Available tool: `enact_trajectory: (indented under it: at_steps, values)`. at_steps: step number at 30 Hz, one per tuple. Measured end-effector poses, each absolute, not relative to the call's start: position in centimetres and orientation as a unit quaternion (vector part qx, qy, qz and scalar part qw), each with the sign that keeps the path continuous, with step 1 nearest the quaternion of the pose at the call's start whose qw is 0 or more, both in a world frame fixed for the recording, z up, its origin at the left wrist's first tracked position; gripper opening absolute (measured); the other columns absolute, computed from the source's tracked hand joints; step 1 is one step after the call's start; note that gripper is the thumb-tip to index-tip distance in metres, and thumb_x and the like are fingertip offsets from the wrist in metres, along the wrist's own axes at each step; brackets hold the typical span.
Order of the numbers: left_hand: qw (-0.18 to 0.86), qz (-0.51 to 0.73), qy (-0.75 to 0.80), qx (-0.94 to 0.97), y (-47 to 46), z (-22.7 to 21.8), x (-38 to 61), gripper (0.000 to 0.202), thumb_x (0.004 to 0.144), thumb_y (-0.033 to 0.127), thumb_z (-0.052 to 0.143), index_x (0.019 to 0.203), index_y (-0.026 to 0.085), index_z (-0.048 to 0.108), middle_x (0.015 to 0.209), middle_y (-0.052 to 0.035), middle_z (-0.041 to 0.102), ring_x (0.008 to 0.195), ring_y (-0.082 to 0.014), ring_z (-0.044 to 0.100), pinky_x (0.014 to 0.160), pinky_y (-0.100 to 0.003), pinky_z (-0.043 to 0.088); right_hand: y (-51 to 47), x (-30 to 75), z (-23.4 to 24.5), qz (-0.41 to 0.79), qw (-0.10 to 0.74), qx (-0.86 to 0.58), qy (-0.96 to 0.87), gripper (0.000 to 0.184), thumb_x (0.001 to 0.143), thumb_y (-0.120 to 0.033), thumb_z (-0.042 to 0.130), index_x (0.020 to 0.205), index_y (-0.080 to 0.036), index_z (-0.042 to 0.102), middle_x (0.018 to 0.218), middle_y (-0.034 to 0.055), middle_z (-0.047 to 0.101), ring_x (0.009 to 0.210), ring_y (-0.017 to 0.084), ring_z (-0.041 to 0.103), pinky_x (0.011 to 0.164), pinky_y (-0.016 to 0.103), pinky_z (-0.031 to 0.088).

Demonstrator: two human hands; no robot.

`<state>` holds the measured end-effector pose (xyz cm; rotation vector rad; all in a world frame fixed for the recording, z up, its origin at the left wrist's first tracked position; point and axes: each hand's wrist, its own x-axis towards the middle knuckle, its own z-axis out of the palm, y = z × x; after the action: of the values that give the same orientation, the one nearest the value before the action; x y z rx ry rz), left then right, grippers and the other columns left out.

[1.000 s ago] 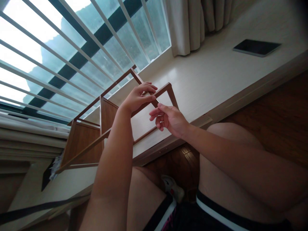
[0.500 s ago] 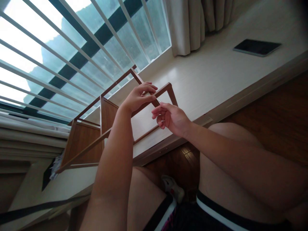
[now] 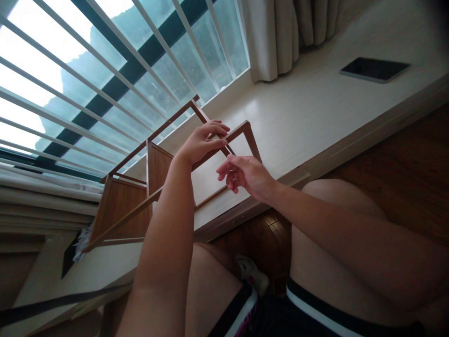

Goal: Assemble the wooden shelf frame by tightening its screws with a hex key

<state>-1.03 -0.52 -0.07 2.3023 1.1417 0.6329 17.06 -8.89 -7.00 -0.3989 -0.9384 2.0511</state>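
A brown wooden shelf frame [image 3: 128, 209] with panels and thin rails lies on its side on the pale window ledge. My left hand [image 3: 201, 142] is closed over one of its rails near a joint, with the fingers draped across the wood. Just below that joint is my right hand [image 3: 247, 178], thumb and forefinger pinched together and the other fingers curled. Whatever sits in this pinch is too small and dark to name. The frame's end piece [image 3: 249, 138] stands up behind my right hand.
A dark tablet [image 3: 375, 69] lies flat on the ledge [image 3: 291, 117] at the right. White window bars [image 3: 150, 70] rise behind the frame, with curtains [image 3: 270, 40] at both sides. My legs and a shoe [image 3: 252, 276] are below, over the wooden floor [image 3: 396, 159].
My right hand has moved slightly down and left, away from the joint. A thin shiny sliver seen by its fingertips before no longer shows clearly. My left hand and the frame stay put.
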Motion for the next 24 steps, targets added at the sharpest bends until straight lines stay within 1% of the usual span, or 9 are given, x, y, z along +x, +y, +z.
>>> enact_trajectory:
  at_steps: [6,16,20,24]
  values:
    - [0.243,0.226,0.433,0.838,-0.6,0.0,-1.0,0.019,0.076,0.035,0.069,0.090,0.023,0.068,0.115,-0.0035,0.067,0.129,-0.0256,0.046,0.113,-0.050,0.031,-8.6,17.1,-7.0,0.791,0.429,-0.188,-0.393,0.039,0.088,-0.049,0.052,0.080,-0.014,0.068,0.072,0.0060,0.068,0.047,0.010,0.054,0.037,0.022,0.039]
    - [0.237,0.229,0.428,0.842,-0.6,-0.1,-1.0,0.018,0.076,0.034,0.069,0.090,0.023,0.068,0.114,-0.0035,0.067,0.129,-0.0242,0.047,0.113,-0.049,0.033,-8.5,16.9,-7.4,0.763,0.458,-0.201,-0.411,0.040,0.089,-0.048,0.050,0.077,-0.014,0.067,0.069,0.0052,0.065,0.044,0.010,0.053,0.035,0.021,0.038]
    - [0.238,0.226,0.432,0.840,-0.6,0.0,-0.9,0.019,0.076,0.034,0.069,0.090,0.023,0.068,0.115,-0.0033,0.067,0.130,-0.0249,0.046,0.113,-0.050,0.032,-8.1,16.9,-7.6,0.755,0.450,-0.213,-0.427,0.041,0.090,-0.048,0.049,0.070,-0.015,0.064,0.062,0.0030,0.062,0.044,0.009,0.052,0.035,0.021,0.038]
    - [0.240,0.226,0.432,0.840,-0.7,0.1,-0.9,0.018,0.076,0.034,0.068,0.090,0.022,0.068,0.115,-0.0037,0.067,0.129,-0.0256,0.046,0.113,-0.050,0.032,-7.7,16.9,-7.6,0.736,0.459,-0.208,-0.453,0.044,0.090,-0.047,0.047,0.061,-0.016,0.059,0.058,0.0023,0.059,0.042,0.010,0.051,0.036,0.022,0.037]
